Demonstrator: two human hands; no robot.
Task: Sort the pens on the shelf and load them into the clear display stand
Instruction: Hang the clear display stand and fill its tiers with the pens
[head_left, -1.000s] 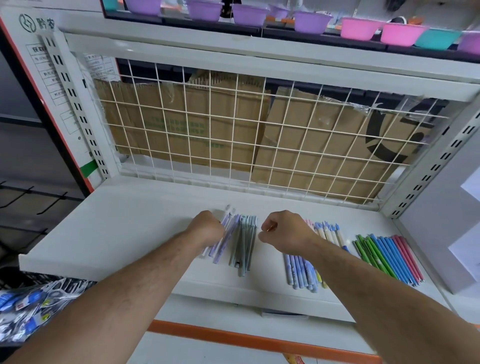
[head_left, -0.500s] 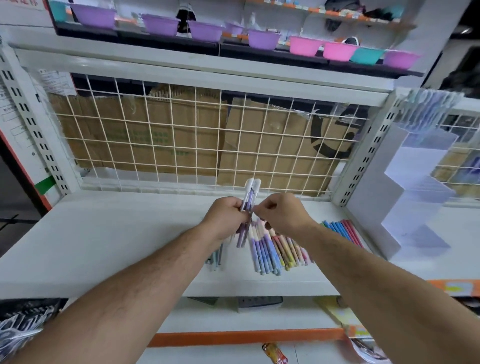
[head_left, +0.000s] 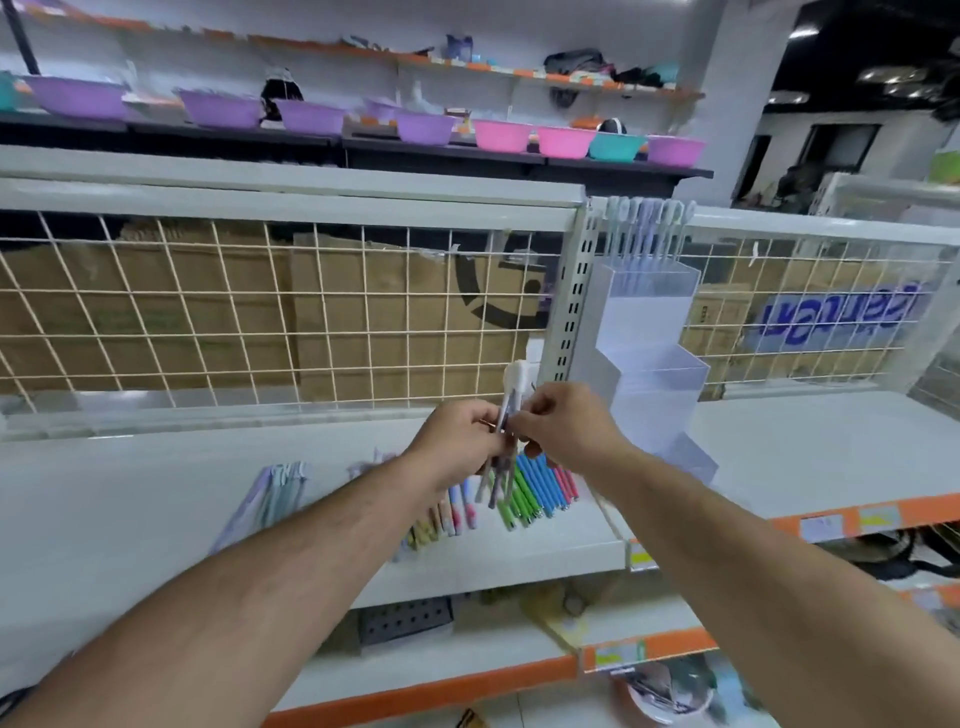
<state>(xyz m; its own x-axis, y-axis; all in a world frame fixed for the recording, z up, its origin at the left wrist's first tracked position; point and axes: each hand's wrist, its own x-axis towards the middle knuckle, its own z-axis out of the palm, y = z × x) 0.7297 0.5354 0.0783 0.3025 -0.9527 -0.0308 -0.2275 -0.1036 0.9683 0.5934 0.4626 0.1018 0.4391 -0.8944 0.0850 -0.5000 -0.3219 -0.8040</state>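
my left hand (head_left: 457, 441) is curled round a small bundle of pens (head_left: 511, 387), held upright above the white shelf (head_left: 156, 499) with the white caps on top. my right hand (head_left: 566, 431) pinches the same bundle from the other side, fingers bent onto the barrels. a second ago both hands were down on the shelf among the loose rows. half a second ago the bundle was already lifted. since then my view has swung right, so the clear display stand (head_left: 649, 358) now sits just beyond my right hand rather than near the frame's edge. a row of pale pens (head_left: 644, 234) stands in its top tier. blue pens (head_left: 540, 488), green pens (head_left: 514, 508) and a pale set (head_left: 280, 488) farther left lie on the shelf below my hands, in front of the wire grid (head_left: 260, 312).
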